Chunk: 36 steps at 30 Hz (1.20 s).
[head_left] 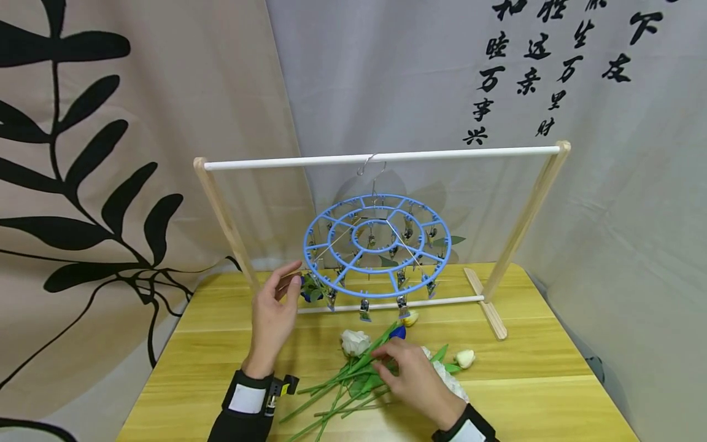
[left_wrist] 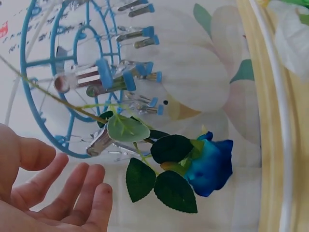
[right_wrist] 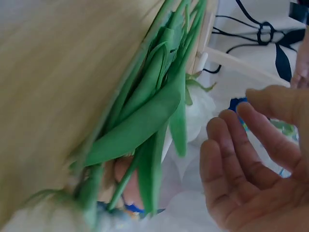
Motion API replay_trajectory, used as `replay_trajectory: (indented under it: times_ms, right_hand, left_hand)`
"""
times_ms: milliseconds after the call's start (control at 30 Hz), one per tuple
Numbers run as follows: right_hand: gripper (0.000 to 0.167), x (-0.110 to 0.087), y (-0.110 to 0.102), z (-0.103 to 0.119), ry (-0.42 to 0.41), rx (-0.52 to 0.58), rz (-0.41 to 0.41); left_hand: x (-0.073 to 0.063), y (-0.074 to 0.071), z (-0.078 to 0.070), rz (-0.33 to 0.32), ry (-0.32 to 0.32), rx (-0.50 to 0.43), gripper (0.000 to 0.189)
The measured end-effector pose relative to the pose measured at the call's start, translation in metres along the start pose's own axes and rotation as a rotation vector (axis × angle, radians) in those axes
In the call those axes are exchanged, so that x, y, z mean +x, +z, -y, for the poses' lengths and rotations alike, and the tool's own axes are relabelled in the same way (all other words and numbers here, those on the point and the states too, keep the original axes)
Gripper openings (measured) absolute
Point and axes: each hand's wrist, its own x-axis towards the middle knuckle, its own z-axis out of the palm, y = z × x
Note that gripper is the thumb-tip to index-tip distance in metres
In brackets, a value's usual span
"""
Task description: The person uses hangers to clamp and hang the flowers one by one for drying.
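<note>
A blue round clip hanger (head_left: pixel 305 248) with metal clips hangs by its hook. From one of its clips hangs a blue rose (left_wrist: pixel 212 166), head down, with dark green leaves. My left hand (head_left: pixel 274 316) is raised beside that rose, fingers loosely bent and holding nothing; the rose stem passes above its fingertips in the left wrist view. Over the pile of artificial flowers on the table is my right hand (head_left: pixel 411 374), its fingers relaxed and nothing between them in the right wrist view. Under it lie green stems (head_left: pixel 331 393), a white rose (head_left: pixel 355 342) and a blue flower (head_left: pixel 397 332).
The hanger's hook sits on a white rod (head_left: pixel 287 161) between two wooden posts (head_left: pixel 225 221). A lower white rod (head_left: pixel 453 301) crosses near the tabletop. A white tulip (head_left: pixel 465 358) lies right of the pile on the wooden table (head_left: pixel 541 393). Printed curtains stand behind.
</note>
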Motion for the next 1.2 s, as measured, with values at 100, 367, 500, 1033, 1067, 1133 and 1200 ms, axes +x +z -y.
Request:
replay_trajectory:
  times_ms: [100, 367, 500, 1033, 1067, 1133, 1200]
  right_hand:
    - [0.017, 0.007, 0.006, 0.007, -0.066, -0.114, 0.052]
    - [0.019, 0.021, 0.028, 0.015, -0.216, -0.323, 0.154]
    - [0.019, 0.023, 0.039, 0.009, -0.225, -0.368, 0.175]
    - [0.014, 0.029, 0.048, 0.005, -0.193, -0.401, 0.167]
    - [0.014, 0.029, 0.048, 0.004, -0.188, -0.390, 0.161]
    - [0.014, 0.029, 0.046, 0.004, -0.182, -0.379, 0.148]
    - [0.015, 0.028, 0.043, 0.004, -0.177, -0.371, 0.132]
  left_hand:
    - [-0.011, -0.002, -0.001, -0.043, 0.065, 0.048, 0.031]
    - [-0.059, 0.000, -0.004, -0.073, 0.114, 0.176, 0.022]
    - [-0.075, 0.005, -0.004, 0.009, 0.050, 0.174, 0.019]
    - [-0.097, 0.022, 0.008, 0.229, -0.110, 0.116, 0.034]
    - [-0.098, 0.022, 0.008, 0.233, -0.116, 0.116, 0.034]
    - [-0.098, 0.022, 0.009, 0.238, -0.122, 0.122, 0.033]
    - [-0.097, 0.020, 0.008, 0.233, -0.114, 0.137, 0.032]
